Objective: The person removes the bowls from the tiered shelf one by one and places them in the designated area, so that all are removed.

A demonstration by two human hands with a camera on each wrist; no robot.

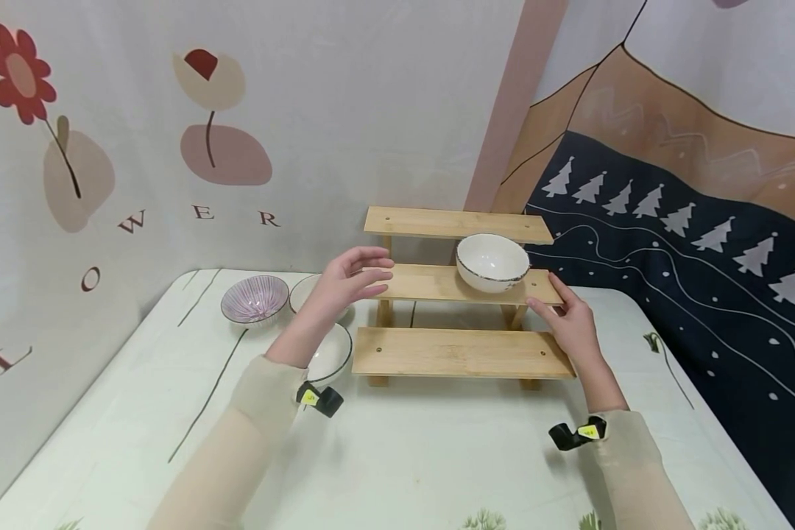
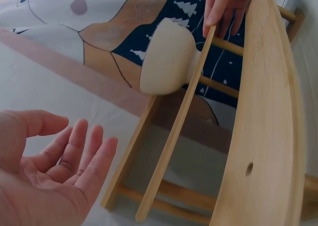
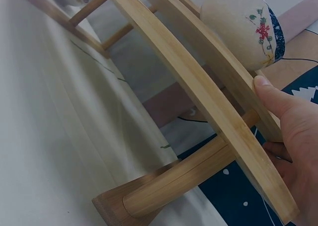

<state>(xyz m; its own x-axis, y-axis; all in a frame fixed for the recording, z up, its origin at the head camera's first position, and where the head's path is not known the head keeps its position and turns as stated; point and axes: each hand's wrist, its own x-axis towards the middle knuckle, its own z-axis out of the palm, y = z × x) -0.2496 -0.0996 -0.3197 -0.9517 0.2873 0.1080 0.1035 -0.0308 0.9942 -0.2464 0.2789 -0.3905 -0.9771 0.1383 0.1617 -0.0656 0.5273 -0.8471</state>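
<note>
A three-tier wooden shelf rack (image 1: 464, 353) stands on the table. On the right part of its middle board sits a white bowl (image 1: 492, 265) with a dark rim; the right wrist view shows a red flower painted on this bowl (image 3: 236, 30). My right hand (image 1: 575, 327) grips the right end of the middle board, thumb on top and fingers beneath. By the board's left end hovers my left hand (image 1: 350, 280), palm facing inward. Its fingers are loosely bent, and in the left wrist view that hand (image 2: 54, 171) holds nothing and is apart from the wood.
Left of the rack stand a purple-striped bowl (image 1: 255, 300), a white bowl (image 1: 302, 289) partly behind my left hand, and another white bowl (image 1: 333, 353) partly behind my left wrist. Printed cloth (image 1: 371, 110) hangs close behind the rack. A dark tree-patterned cloth (image 1: 702, 294) borders the right side.
</note>
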